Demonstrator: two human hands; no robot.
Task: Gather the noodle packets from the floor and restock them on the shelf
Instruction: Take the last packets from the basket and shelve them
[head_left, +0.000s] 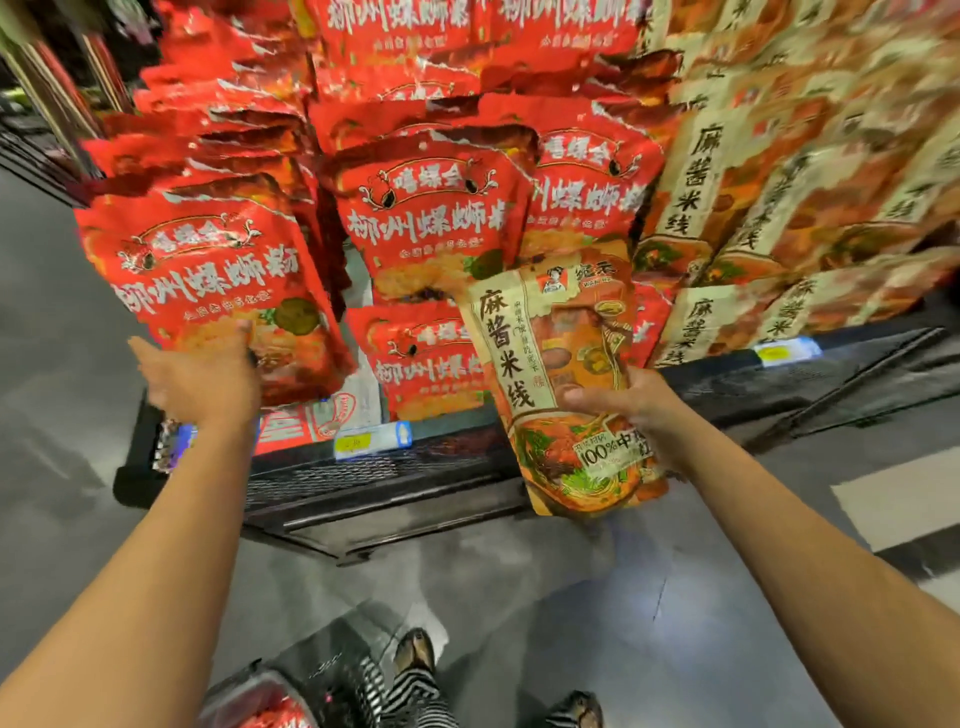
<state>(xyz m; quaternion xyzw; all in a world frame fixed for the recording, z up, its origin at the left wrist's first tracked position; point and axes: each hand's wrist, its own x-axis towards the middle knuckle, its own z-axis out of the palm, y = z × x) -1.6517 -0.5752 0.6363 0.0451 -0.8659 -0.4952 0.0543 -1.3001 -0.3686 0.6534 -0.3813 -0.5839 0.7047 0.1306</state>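
Note:
My right hand grips an orange and beige noodle packet by its right edge and holds it upright in front of the shelf. My left hand reaches up to the bottom of a red noodle packet at the left end of the shelf, with its fingers at the packet's lower edge. Rows of red packets fill the left and middle of the shelf. Beige packets of the same kind as the one in my right hand fill the right side.
The shelf's dark wire front carries yellow price tags. Below lies grey floor. A basket with red packets sits at the bottom left beside my feet in sandals. Another dark rack stands at the far left.

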